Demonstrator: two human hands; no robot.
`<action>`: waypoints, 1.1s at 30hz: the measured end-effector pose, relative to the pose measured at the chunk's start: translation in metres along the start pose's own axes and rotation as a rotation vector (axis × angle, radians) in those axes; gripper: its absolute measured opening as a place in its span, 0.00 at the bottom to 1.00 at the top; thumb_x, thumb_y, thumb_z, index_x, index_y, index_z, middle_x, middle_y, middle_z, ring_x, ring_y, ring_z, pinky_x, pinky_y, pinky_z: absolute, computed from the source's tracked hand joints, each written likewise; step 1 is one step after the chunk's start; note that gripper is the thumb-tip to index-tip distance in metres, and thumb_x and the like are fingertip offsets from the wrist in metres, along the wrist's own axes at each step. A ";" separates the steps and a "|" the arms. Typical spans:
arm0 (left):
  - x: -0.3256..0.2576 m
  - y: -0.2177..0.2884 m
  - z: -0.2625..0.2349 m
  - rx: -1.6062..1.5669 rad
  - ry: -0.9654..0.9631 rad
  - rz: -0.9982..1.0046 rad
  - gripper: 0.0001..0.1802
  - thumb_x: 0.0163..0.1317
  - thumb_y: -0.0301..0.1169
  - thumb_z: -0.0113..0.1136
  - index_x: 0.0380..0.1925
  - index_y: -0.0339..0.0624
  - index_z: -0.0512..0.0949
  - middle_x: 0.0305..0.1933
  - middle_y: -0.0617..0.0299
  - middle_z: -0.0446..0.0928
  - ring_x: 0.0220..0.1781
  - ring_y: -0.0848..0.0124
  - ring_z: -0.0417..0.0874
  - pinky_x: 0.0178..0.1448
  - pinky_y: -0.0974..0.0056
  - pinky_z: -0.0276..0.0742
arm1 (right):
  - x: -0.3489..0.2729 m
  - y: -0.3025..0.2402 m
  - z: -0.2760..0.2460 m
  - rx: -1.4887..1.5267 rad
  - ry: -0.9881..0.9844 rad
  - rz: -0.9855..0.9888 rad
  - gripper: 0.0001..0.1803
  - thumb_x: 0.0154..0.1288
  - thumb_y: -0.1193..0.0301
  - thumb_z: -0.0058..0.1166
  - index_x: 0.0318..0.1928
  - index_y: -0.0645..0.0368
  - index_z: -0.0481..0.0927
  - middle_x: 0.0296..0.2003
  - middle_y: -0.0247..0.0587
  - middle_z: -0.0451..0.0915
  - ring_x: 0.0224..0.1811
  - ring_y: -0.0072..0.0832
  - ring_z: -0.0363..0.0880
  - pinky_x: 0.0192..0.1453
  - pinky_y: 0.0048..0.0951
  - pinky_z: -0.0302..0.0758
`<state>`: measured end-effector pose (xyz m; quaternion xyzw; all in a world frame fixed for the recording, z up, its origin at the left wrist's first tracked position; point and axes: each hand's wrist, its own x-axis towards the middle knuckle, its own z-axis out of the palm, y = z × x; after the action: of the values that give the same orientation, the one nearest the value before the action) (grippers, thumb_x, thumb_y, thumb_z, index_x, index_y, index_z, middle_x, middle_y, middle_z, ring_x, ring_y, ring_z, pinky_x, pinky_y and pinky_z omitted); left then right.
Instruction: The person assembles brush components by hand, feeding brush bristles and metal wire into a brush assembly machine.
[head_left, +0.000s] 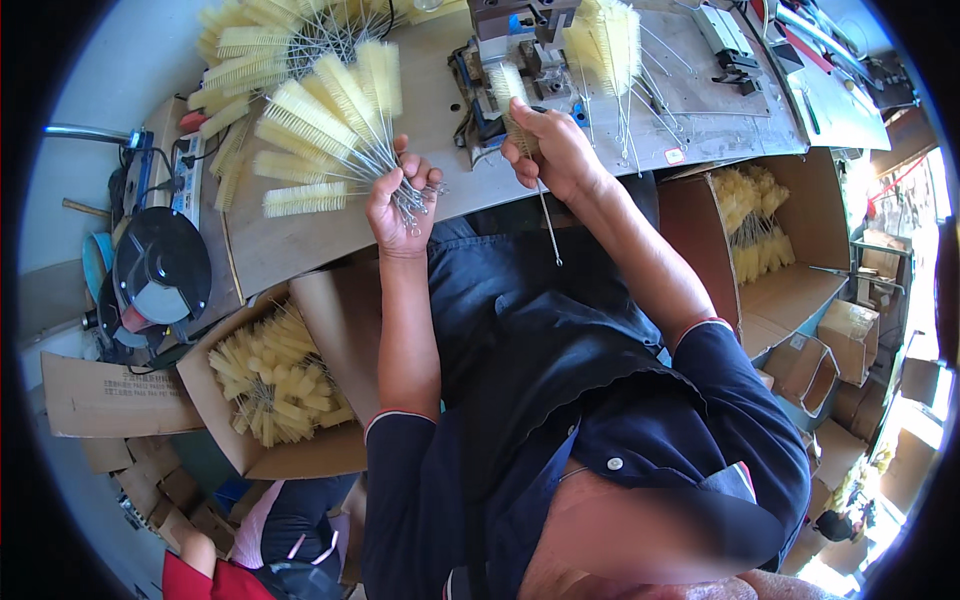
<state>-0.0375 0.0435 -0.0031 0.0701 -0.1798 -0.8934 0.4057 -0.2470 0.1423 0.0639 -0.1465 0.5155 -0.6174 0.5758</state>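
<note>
My left hand (405, 205) is closed round the wire handles of several bottle brushes (320, 125), whose pale yellow bristle heads fan out over the table to the far left. Between the thumb and fingers of my right hand (555, 150) is a single bottle brush (508, 88). Its bristle end points away from me at the small metal machine (548, 65), and its looped wire handle hangs down toward my apron. Whether the bristle tip touches the machine, I cannot tell. More brushes (605, 45) lie just right of the machine, their wire ends toward me.
A large pile of brushes (290, 40) covers the table's far left. Cardboard boxes of brushes stand below the table, one at left (270, 450) and one at right (800, 275). A black round machine (160, 262) stands at the left. Another person's red sleeve (215, 580) shows lower left.
</note>
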 end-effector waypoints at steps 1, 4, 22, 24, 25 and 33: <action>0.001 -0.001 0.001 0.003 -0.003 -0.006 0.26 0.60 0.28 0.58 0.59 0.35 0.70 0.36 0.61 0.73 0.36 0.70 0.73 0.52 0.58 0.73 | 0.004 -0.002 -0.003 0.038 -0.037 0.021 0.23 0.77 0.57 0.49 0.32 0.66 0.73 0.19 0.46 0.76 0.11 0.27 0.68 0.16 0.33 0.67; -0.001 -0.002 -0.001 0.031 0.015 0.018 0.29 0.59 0.29 0.61 0.60 0.31 0.68 0.35 0.63 0.70 0.36 0.72 0.70 0.52 0.61 0.69 | 0.010 -0.008 0.002 0.100 -0.058 0.036 0.20 0.77 0.57 0.49 0.39 0.65 0.71 0.22 0.46 0.78 0.14 0.28 0.69 0.16 0.33 0.67; 0.002 -0.001 0.006 0.054 0.019 0.002 0.29 0.58 0.29 0.64 0.59 0.33 0.68 0.33 0.65 0.67 0.35 0.73 0.67 0.51 0.61 0.65 | 0.006 -0.034 0.029 0.438 -0.218 0.079 0.41 0.73 0.42 0.44 0.69 0.62 0.53 0.52 0.66 0.76 0.46 0.52 0.83 0.45 0.53 0.84; 0.003 0.000 0.005 0.052 -0.001 -0.007 0.28 0.59 0.29 0.64 0.59 0.34 0.69 0.33 0.66 0.67 0.35 0.73 0.67 0.51 0.61 0.65 | 0.011 -0.032 0.037 0.520 -0.195 0.063 0.41 0.71 0.43 0.48 0.65 0.67 0.59 0.53 0.67 0.74 0.47 0.57 0.82 0.50 0.57 0.83; 0.003 0.001 0.005 0.056 -0.004 -0.010 0.28 0.59 0.29 0.64 0.59 0.34 0.69 0.33 0.66 0.67 0.35 0.73 0.67 0.51 0.61 0.65 | 0.016 -0.031 0.037 0.524 -0.195 0.059 0.41 0.71 0.43 0.48 0.65 0.67 0.59 0.53 0.67 0.74 0.47 0.57 0.82 0.50 0.57 0.83; 0.003 0.000 0.001 0.064 -0.002 -0.012 0.28 0.59 0.30 0.63 0.59 0.37 0.68 0.34 0.65 0.71 0.35 0.73 0.70 0.52 0.59 0.66 | 0.034 -0.035 0.048 0.713 -0.032 0.074 0.16 0.82 0.64 0.33 0.54 0.63 0.69 0.44 0.54 0.80 0.45 0.45 0.84 0.52 0.47 0.85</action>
<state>-0.0395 0.0419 -0.0026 0.0834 -0.2083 -0.8896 0.3978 -0.2394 0.0839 0.0983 0.0727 0.2637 -0.7347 0.6209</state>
